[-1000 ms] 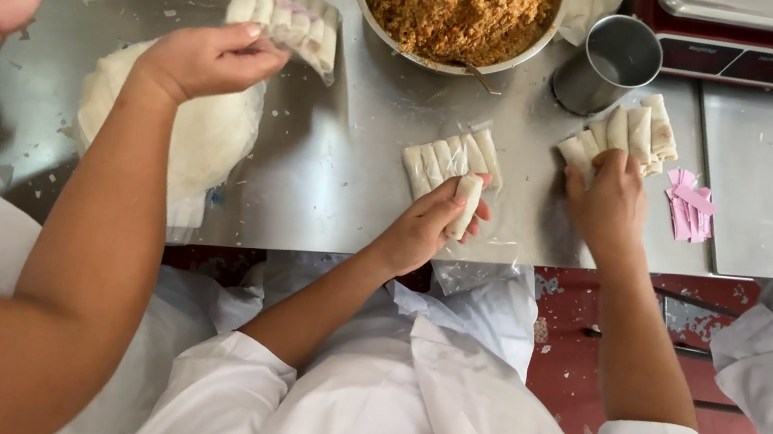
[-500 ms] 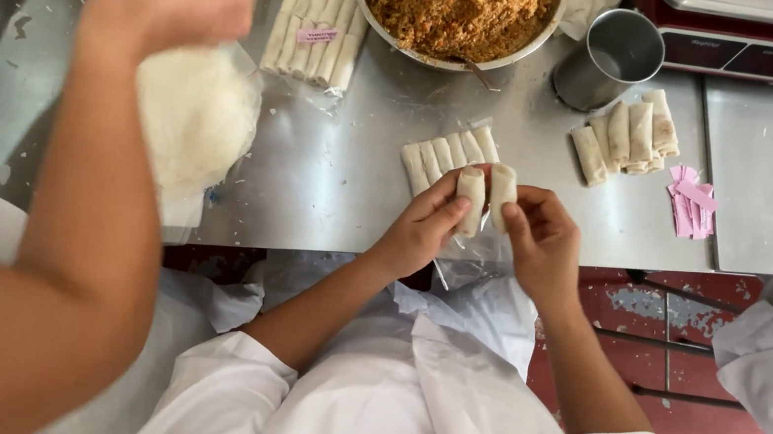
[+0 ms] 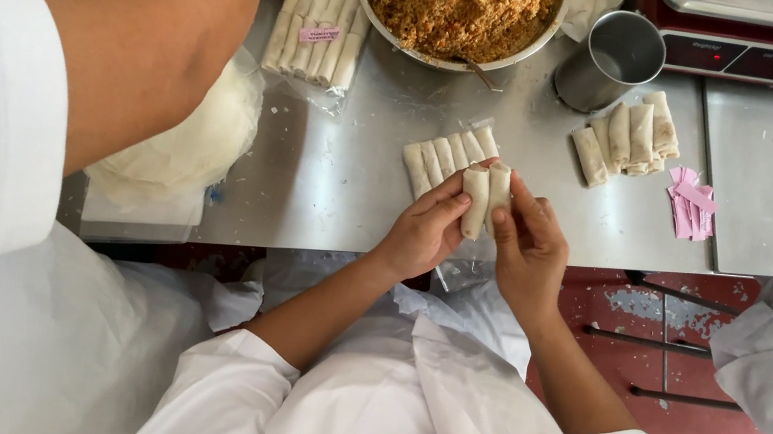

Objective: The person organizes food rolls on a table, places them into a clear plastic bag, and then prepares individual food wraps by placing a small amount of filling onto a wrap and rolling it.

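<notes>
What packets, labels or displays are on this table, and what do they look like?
Clear plastic packet of pale rolls: far left of the steel table, flat and rectangular.
Pink label: a small strip on that packet.
Loose pink labels: a small pile right of the unpacked rolls.
Display: a dark panel with a red light, far right edge.

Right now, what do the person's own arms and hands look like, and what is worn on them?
Both hands are bare: the left hand and right hand wear no gloves, rings or watch that I can see. The forearms are uncovered. Short white sleeves end near the elbows, part of a loose white uniform.
</notes>
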